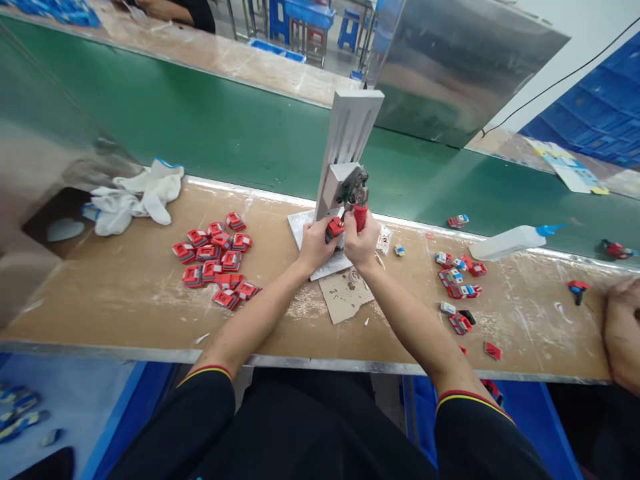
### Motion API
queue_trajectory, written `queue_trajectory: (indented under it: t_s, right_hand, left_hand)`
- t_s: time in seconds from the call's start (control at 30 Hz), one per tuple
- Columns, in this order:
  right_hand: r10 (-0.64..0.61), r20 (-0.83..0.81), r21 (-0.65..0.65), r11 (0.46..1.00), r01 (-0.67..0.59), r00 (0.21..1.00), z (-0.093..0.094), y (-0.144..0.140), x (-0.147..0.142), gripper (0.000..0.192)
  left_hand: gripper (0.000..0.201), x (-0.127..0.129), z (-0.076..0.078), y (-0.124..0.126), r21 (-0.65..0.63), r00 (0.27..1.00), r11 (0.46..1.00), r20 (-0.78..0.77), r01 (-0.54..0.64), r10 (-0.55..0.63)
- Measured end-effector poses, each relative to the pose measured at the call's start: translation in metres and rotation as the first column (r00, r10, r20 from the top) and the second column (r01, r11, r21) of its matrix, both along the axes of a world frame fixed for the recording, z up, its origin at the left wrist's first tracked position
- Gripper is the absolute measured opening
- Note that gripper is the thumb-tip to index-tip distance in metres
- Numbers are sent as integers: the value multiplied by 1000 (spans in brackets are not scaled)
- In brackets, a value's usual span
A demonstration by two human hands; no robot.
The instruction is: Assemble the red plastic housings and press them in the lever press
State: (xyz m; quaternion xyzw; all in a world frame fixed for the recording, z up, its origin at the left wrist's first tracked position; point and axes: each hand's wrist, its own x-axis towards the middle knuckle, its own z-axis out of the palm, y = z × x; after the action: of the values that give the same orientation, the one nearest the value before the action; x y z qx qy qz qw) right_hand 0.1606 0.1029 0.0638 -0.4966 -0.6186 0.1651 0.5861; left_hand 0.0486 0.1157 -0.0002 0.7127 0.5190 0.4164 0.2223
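At the middle of the bench stands an upright grey metal fixture [345,133] with a toggle clamp [356,187] on its front. My right hand [362,241] is closed around the clamp's red handle [360,217]. Just left of it, my left hand [318,244] pinches a small red-and-dark plastic part [334,228] low at the fixture, under the clamp. How the part sits against the fixture is partly hidden by my fingers. A torn piece of cardboard [340,300] lies in front of the metal base plate [300,223].
Several red plastic parts [213,253] are piled to the left, near white gloves [145,193]. Red, white and blue parts [457,277] and a white squeeze bottle [510,243] lie to the right. A green conveyor belt [225,133] runs behind. Another person's hand [623,327] rests at the right edge.
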Motion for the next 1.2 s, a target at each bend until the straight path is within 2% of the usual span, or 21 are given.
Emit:
queue_trajectory:
  t_s: [0.1,0.17,0.23,0.33,0.37,0.43,0.53,0.63,0.77,0.87,0.93,1.07,1.13,1.2]
  right_hand:
    - [86,-19,-45,995,-87,996,-4,6,2,40]
    - [173,0,-84,981,-173,985,-5,-1,13,36]
    - [206,57,-73,977,-201,977,-7,-17,35,34]
    - [80,117,13,997,-83,990,-9,-48,82,33]
    - [76,157,0,997,-77,985,-10,-58,96,30]
    - [135,297,-69,990,-120,945,-11,-72,118,25]
    - [327,464,-195,944,-265,823,-12,-80,127,29]
    - [469,508,-272,883,-382,723,-15,-79,119,33]
    - [516,531,-310,857,-413,672,-19,-79,114,14]
    - [502,537,-300,865,-402,678,-23,-79,114,12]
    - [496,544,-296,868,-398,677,-24,-79,114,12]
    - [524,582,-295,848,-440,621,-26,-80,111,14]
    - [523,584,-283,848,-448,620,-28,-80,110,9]
    - [500,563,-272,864,-425,657,-30,-79,109,12]
  left_hand:
    - [53,-6,11,-9,-13,999,1000,-40,23,-24]
    - [61,-27,18,-24,40,998,999,-67,22,-19]
    - [57,-64,26,-47,120,993,993,-120,12,2]
    - [28,-135,33,-94,182,961,983,-276,21,30]
    - [24,-157,33,-110,173,939,985,-342,21,40]
    - [24,-189,31,-137,125,883,992,-465,-9,67]
    - [36,-205,19,-157,61,814,995,-572,-78,99]
    - [30,-199,7,-156,75,806,993,-581,-87,115]
    - [20,-183,6,-145,144,887,988,-461,48,24]
    - [31,-158,19,-137,115,976,989,-210,93,-67]
    - [34,-133,30,-128,94,991,987,14,128,-130]
    - [36,-78,43,-100,0,910,985,382,172,-159]
    - [36,-59,42,-84,-76,842,976,523,203,-134]
    - [37,-50,36,-74,-142,766,959,635,244,-101]
